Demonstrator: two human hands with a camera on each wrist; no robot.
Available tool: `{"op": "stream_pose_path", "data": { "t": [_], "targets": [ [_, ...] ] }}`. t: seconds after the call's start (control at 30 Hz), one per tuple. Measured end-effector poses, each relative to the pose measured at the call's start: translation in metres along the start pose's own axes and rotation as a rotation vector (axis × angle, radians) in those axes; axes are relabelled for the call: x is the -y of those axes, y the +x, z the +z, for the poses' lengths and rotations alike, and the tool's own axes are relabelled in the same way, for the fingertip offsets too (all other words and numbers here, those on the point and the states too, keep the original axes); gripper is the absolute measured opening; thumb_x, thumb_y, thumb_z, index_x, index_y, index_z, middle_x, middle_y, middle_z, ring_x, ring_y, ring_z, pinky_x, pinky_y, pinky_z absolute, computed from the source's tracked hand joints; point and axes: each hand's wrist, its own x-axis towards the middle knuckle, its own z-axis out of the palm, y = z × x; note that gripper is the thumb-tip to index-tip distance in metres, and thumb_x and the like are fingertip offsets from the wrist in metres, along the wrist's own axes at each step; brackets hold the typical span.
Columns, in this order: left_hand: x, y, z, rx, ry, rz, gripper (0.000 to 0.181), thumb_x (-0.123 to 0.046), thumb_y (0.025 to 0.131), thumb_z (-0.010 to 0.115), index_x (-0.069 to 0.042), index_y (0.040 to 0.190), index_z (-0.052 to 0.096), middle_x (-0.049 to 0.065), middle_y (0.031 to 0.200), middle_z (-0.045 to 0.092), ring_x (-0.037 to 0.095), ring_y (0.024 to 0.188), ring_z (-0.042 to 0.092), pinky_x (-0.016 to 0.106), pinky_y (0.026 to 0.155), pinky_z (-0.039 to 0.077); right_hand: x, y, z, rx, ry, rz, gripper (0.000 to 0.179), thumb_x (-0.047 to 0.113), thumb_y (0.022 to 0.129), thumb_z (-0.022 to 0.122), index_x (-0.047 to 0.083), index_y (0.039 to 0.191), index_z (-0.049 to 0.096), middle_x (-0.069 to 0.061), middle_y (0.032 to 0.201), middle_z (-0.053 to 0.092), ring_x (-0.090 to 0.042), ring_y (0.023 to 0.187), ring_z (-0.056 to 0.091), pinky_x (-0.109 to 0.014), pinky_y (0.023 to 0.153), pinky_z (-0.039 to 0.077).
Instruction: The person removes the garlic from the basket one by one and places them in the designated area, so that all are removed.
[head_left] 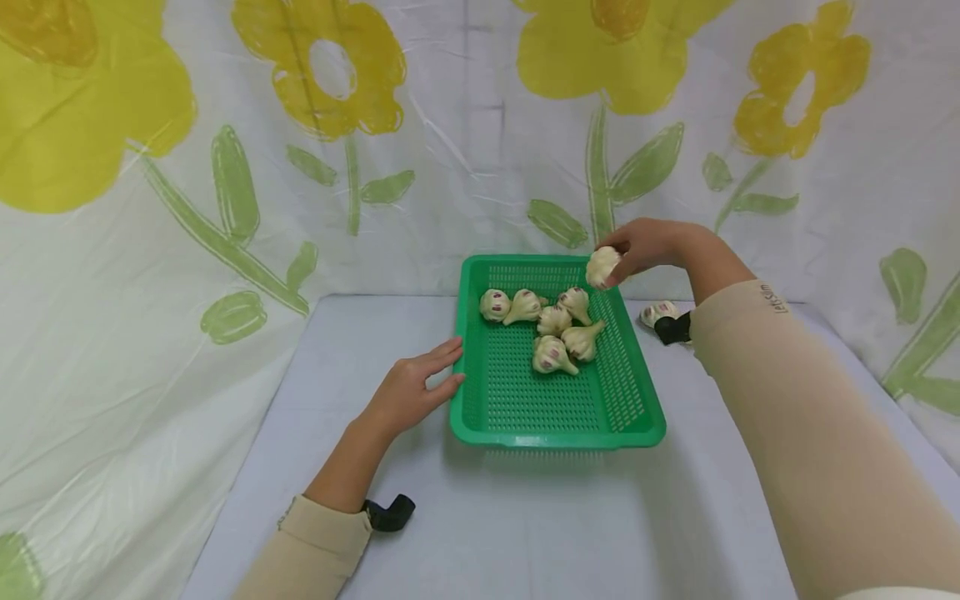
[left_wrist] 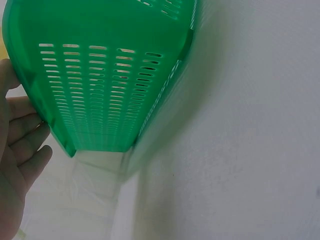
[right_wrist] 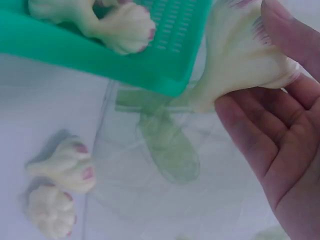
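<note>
In the head view, my right hand (head_left: pixel 647 250) pinches a garlic bulb (head_left: pixel 603 267) above the back right corner of a green plastic basket (head_left: pixel 555 439). Up close in the right wrist view, thumb and fingers hold that bulb (right_wrist: pixel 245 50) around its body, its stem pointing down and left. Several garlic bulbs (head_left: pixel 553 355) lie inside the basket, mostly toward its back and right. My left hand (head_left: pixel 408 387) touches the basket's left rim with fingers extended. From the left wrist, the fingers (left_wrist: pixel 31 131) rest along the basket's slotted side.
Two more garlic bulbs (right_wrist: pixel 67 165) lie on the white table to the right of the basket; in the head view the right wrist's black camera (head_left: pixel 672 328) partly covers them. A flower-printed curtain (head_left: pixel 435 208) hangs right behind the table.
</note>
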Motion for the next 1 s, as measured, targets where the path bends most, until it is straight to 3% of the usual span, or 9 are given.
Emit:
{"op": "stream_pose_path", "data": {
  "t": [0.13,0.3,0.43,0.57,0.67,0.83,1.0],
  "targets": [
    [0.0,0.001,0.0,0.0,0.003,0.005,0.046,-0.024,0.095,0.066,-0.007,0.136,0.059,0.003,0.145,0.053,0.02,0.13,0.054,0.039,0.103,0.049,-0.018,-0.011,-0.005,-0.065,0.062,0.008,0.081,0.038,0.086,0.077,0.012,0.152,0.039,-0.02,0.149,0.043,-0.039,0.138,0.037,-0.058,0.107,0.039],
    [0.001,0.0,0.0,-0.004,-0.002,0.0,0.046,-0.023,0.094,0.067,-0.007,0.136,0.059,0.004,0.145,0.053,0.021,0.129,0.055,0.041,0.103,0.049,-0.039,-0.024,-0.009,-0.086,0.167,0.032,0.086,0.04,0.085,0.076,0.016,0.155,0.033,-0.018,0.156,0.033,-0.038,0.144,0.028,-0.06,0.112,0.033],
    [0.001,0.0,0.0,-0.004,-0.004,0.0,0.046,-0.023,0.094,0.067,-0.006,0.136,0.059,0.004,0.145,0.053,0.022,0.129,0.055,0.041,0.103,0.049,-0.056,-0.032,-0.007,-0.084,0.307,0.037,0.083,0.035,0.087,0.075,0.018,0.156,0.031,-0.015,0.151,0.042,-0.029,0.14,0.038,-0.048,0.112,0.038],
    [0.002,0.0,0.0,-0.007,-0.002,0.006,0.046,-0.023,0.094,0.067,-0.006,0.136,0.059,0.004,0.145,0.053,0.022,0.129,0.055,0.041,0.103,0.049,-0.073,-0.04,-0.003,-0.084,0.469,0.037,0.079,0.025,0.091,0.072,0.017,0.156,0.027,-0.006,0.142,0.051,-0.013,0.126,0.052,-0.027,0.102,0.046],
    [0.003,0.0,0.0,-0.012,-0.004,0.009,0.046,-0.023,0.094,0.067,-0.006,0.136,0.059,0.004,0.145,0.053,0.022,0.129,0.055,0.041,0.102,0.049,-0.086,-0.045,0.0,-0.097,0.57,0.027,0.077,0.018,0.093,0.068,0.013,0.157,0.025,0.004,0.131,0.057,-0.005,0.114,0.058,-0.018,0.095,0.049],
    [0.003,-0.001,0.001,-0.012,-0.003,0.016,0.046,-0.022,0.094,0.067,-0.005,0.136,0.059,0.004,0.145,0.053,0.022,0.128,0.056,0.041,0.101,0.05,-0.11,-0.054,0.01,-0.131,0.758,0.026,0.072,0.008,0.096,0.062,0.008,0.156,0.021,0.012,0.116,0.063,-0.003,0.105,0.061,-0.018,0.093,0.051],
    [0.005,-0.001,0.002,-0.008,0.007,0.019,0.046,-0.023,0.095,0.066,-0.006,0.137,0.059,0.003,0.145,0.053,0.021,0.128,0.056,0.039,0.101,0.05,-0.131,-0.064,0.022,-0.183,0.866,0.019,0.058,0.003,0.097,0.058,0.014,0.148,0.033,0.013,0.112,0.065,-0.003,0.103,0.062,-0.019,0.093,0.052]
  ]
}}
